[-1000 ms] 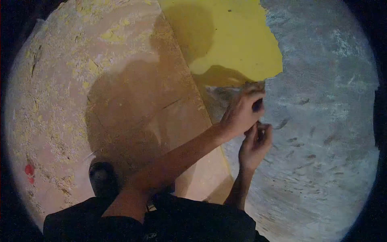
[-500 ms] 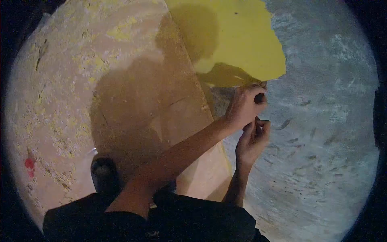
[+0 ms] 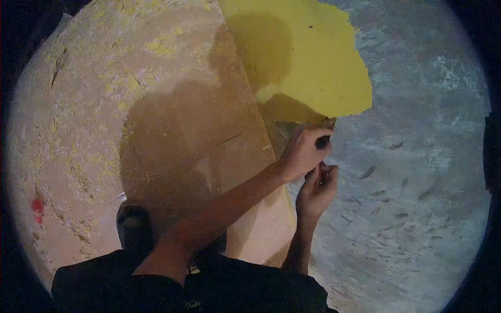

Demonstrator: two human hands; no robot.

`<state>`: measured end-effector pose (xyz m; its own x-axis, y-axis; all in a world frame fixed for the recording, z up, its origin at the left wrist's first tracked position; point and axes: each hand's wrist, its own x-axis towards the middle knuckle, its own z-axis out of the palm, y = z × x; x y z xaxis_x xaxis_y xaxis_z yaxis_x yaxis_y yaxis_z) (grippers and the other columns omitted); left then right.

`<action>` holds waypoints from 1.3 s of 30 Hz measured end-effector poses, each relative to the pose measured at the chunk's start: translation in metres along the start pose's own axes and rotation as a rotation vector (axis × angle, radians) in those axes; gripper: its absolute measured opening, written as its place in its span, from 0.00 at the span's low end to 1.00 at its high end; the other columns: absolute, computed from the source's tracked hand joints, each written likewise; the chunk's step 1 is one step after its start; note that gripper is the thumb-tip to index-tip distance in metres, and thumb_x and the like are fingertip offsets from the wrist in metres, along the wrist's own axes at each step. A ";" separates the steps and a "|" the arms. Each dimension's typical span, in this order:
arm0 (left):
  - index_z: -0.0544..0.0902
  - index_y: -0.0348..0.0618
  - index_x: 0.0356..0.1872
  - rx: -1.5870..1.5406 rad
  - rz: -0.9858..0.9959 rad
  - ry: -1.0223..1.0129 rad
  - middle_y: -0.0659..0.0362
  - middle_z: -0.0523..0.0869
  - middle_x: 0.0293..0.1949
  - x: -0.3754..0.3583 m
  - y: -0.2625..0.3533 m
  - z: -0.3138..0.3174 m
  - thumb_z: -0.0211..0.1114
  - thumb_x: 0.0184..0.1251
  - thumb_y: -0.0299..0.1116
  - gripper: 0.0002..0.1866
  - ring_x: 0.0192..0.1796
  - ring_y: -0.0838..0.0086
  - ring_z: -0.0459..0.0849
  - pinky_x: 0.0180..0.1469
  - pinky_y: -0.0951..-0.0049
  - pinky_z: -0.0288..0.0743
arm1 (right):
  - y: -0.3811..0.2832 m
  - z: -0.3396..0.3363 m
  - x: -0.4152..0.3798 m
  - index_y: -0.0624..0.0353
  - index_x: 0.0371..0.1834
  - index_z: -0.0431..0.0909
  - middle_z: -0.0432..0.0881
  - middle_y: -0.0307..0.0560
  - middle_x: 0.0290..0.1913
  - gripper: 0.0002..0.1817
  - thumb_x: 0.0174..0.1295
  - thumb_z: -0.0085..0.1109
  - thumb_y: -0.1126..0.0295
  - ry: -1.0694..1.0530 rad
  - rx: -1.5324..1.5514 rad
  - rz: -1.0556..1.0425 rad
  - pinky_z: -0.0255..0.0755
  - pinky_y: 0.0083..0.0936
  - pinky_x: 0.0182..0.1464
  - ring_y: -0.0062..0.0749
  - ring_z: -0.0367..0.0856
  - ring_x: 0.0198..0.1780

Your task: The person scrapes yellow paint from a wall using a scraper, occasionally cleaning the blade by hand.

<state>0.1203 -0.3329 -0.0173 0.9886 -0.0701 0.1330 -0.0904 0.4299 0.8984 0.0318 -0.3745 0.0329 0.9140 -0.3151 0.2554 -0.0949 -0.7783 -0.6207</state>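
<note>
My left hand point(image 3: 307, 150) reaches across to the right with its fingers curled. A dark patch shows inside the curl, and I cannot tell what it holds. Just below, my right hand point(image 3: 317, 192) is closed in a pinch, fingertips up against the underside of the left hand. Whatever sits between those fingertips is hidden. Right above the left hand lies the lower edge of a flat yellow sheet point(image 3: 329, 68) with a ragged right side.
A tan board point(image 3: 209, 141) crusted with yellow flakes fills the left, partly under my shadow. To the right spreads a grey, scuffed surface point(image 3: 417, 172) strewn with several small dark bits. A dark shoe point(image 3: 134, 224) is at lower left, and a red spot point(image 3: 37, 208) marks the far left.
Both hands have shifted slightly left and down in view, staying close together with fingers curled. The yellow sheet also sits a little lower in view.
</note>
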 end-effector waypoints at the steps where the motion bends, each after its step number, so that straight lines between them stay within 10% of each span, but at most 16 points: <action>1: 0.83 0.32 0.44 0.009 0.007 -0.002 0.42 0.85 0.36 -0.003 -0.001 0.002 0.64 0.52 0.23 0.16 0.41 0.51 0.86 0.44 0.62 0.79 | 0.000 -0.003 -0.002 0.64 0.34 0.63 0.71 0.41 0.29 0.09 0.70 0.52 0.73 0.004 0.011 -0.003 0.66 0.18 0.36 0.19 0.67 0.33; 10: 0.82 0.32 0.45 0.089 0.203 0.040 0.43 0.86 0.37 -0.003 -0.015 0.004 0.65 0.54 0.24 0.15 0.42 0.55 0.87 0.45 0.65 0.78 | 0.017 -0.003 -0.006 0.62 0.32 0.63 0.71 0.40 0.28 0.10 0.70 0.51 0.73 0.012 0.018 0.025 0.64 0.18 0.32 0.18 0.65 0.31; 12: 0.82 0.32 0.44 -0.036 -0.037 0.081 0.45 0.86 0.37 -0.002 -0.019 0.006 0.65 0.54 0.24 0.14 0.41 0.55 0.86 0.45 0.65 0.78 | 0.016 0.004 -0.005 0.63 0.32 0.63 0.72 0.40 0.28 0.11 0.70 0.52 0.72 -0.006 -0.005 0.080 0.65 0.18 0.33 0.19 0.65 0.31; 18: 0.82 0.31 0.41 0.126 0.355 0.124 0.44 0.86 0.36 -0.001 -0.032 0.007 0.64 0.53 0.24 0.13 0.39 0.52 0.85 0.45 0.65 0.78 | 0.025 0.008 -0.009 0.64 0.31 0.64 0.73 0.43 0.29 0.11 0.68 0.54 0.73 0.056 0.031 0.120 0.67 0.22 0.34 0.22 0.66 0.32; 23: 0.82 0.34 0.47 0.096 -0.169 -0.115 0.44 0.86 0.40 -0.009 -0.015 -0.015 0.65 0.55 0.26 0.17 0.44 0.55 0.87 0.49 0.64 0.79 | 0.033 0.022 -0.019 0.64 0.34 0.65 0.76 0.53 0.28 0.09 0.67 0.55 0.73 0.051 -0.113 -0.016 0.70 0.26 0.34 0.26 0.71 0.31; 26: 0.82 0.38 0.51 0.310 0.310 0.064 0.43 0.86 0.40 -0.028 -0.046 -0.008 0.65 0.56 0.28 0.19 0.44 0.58 0.87 0.48 0.65 0.79 | 0.035 0.025 -0.018 0.64 0.33 0.65 0.73 0.50 0.26 0.09 0.66 0.54 0.74 0.110 -0.085 -0.008 0.68 0.26 0.33 0.27 0.67 0.29; 29: 0.82 0.39 0.52 0.158 -0.145 -0.023 0.41 0.86 0.41 -0.014 -0.038 -0.017 0.64 0.57 0.28 0.19 0.44 0.58 0.87 0.48 0.65 0.79 | 0.028 0.030 -0.004 0.63 0.33 0.65 0.72 0.49 0.24 0.08 0.66 0.54 0.74 0.052 -0.073 0.057 0.67 0.26 0.32 0.26 0.66 0.29; 35: 0.82 0.39 0.52 0.178 0.190 -0.019 0.41 0.85 0.42 -0.020 -0.051 -0.014 0.65 0.55 0.28 0.20 0.44 0.58 0.88 0.48 0.65 0.79 | 0.019 0.030 -0.021 0.64 0.32 0.64 0.70 0.47 0.24 0.09 0.67 0.53 0.73 0.095 -0.039 0.203 0.66 0.24 0.33 0.24 0.65 0.30; 39: 0.81 0.37 0.53 0.108 -0.018 -0.143 0.42 0.85 0.45 -0.019 -0.037 -0.024 0.65 0.55 0.27 0.21 0.47 0.58 0.87 0.50 0.65 0.78 | 0.019 0.025 -0.027 0.64 0.32 0.64 0.71 0.48 0.26 0.10 0.68 0.53 0.73 0.033 -0.095 0.165 0.67 0.25 0.35 0.25 0.67 0.32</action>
<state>0.1073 -0.3261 -0.0631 0.9637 -0.2075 0.1678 -0.0928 0.3292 0.9397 0.0153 -0.3674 -0.0046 0.8699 -0.4589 0.1811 -0.2806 -0.7621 -0.5835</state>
